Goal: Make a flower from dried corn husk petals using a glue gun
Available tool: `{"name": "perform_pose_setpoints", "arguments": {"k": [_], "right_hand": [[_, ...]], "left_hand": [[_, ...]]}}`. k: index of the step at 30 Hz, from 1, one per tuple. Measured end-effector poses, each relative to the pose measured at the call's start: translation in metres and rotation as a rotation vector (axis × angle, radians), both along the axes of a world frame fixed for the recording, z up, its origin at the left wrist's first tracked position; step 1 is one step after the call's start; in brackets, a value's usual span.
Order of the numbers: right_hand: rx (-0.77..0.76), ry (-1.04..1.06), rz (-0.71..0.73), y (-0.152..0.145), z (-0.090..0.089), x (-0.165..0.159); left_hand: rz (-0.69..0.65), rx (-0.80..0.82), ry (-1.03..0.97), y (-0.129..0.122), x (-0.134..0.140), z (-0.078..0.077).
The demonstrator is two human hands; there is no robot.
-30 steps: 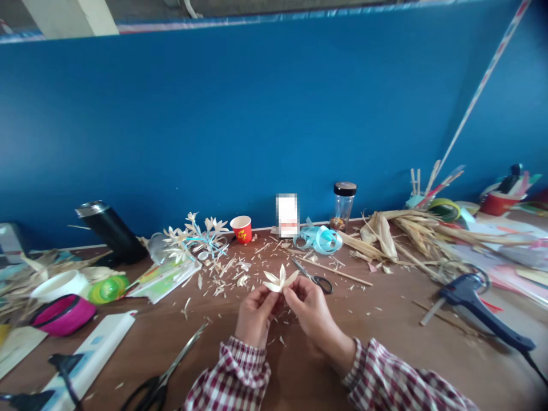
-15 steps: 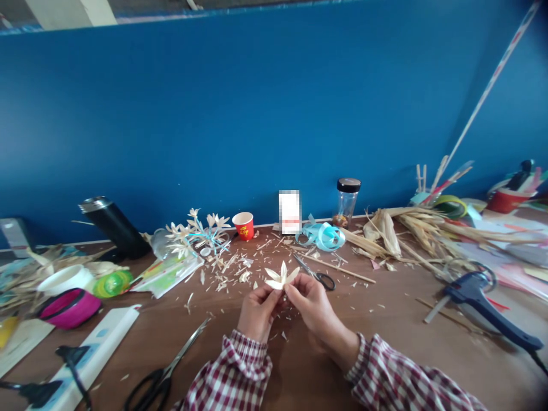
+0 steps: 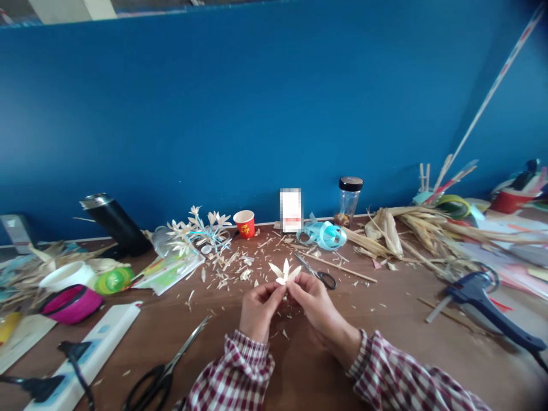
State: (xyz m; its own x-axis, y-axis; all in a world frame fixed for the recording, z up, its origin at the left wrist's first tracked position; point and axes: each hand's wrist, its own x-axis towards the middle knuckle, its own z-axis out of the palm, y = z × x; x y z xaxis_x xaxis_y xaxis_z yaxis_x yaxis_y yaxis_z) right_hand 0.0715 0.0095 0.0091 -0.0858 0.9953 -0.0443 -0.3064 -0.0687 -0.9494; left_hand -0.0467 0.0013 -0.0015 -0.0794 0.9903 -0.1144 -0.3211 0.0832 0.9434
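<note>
A pale husk flower [image 3: 285, 270] with several pointed petals is pinched at its base between my two hands, above the middle of the brown table. My left hand [image 3: 260, 308] grips it from the left with thumb and fingertips. From the right, my right hand [image 3: 319, 302] pinches the same base. The flower's underside is hidden behind my fingers. Small scissors [image 3: 319, 273] lie just beyond my right hand. Larger black-handled scissors [image 3: 165, 374] rest to the left of my left forearm. Husk scraps [image 3: 233, 267] are strewn beyond my hands.
Finished husk flowers [image 3: 199, 231] stand left of a red paper cup [image 3: 244, 224]. Blue ribbon [image 3: 323, 235], a lidded jar [image 3: 349, 202] and dried corn husks [image 3: 387, 234] line the back. A glue gun [image 3: 492, 308] lies right; a power strip [image 3: 96, 348] and black flask [image 3: 115, 225] are left.
The flower has tipped slightly, with its petals now pointing more upward and its near petal less visible. Both hands keep their pinch on it. The view has shifted a little.
</note>
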Motion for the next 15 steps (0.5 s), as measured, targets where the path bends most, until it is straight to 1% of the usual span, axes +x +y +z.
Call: {"name": "perform_pose_setpoints", "arguments": {"k": [2, 4, 6, 10, 15], "right_hand": [[0.016, -0.023, -0.032, -0.001, 0.002, -0.001], [0.017, -0.04, -0.044, -0.002, 0.003, -0.001], [0.038, -0.094, -0.061, -0.002, 0.002, -0.002], [0.137, -0.27, -0.113, -0.003, -0.004, -0.002], [0.179, -0.357, -0.13, -0.004, -0.01, -0.004]], "left_hand": [[0.012, 0.035, 0.121, 0.0, -0.001, -0.002], [0.01, 0.053, 0.201, -0.001, -0.002, -0.003], [0.031, 0.073, 0.248, -0.001, -0.002, -0.004], [0.11, 0.126, 0.358, -0.001, -0.002, -0.006], [0.188, 0.174, 0.46, -0.002, 0.0, -0.007]]}}
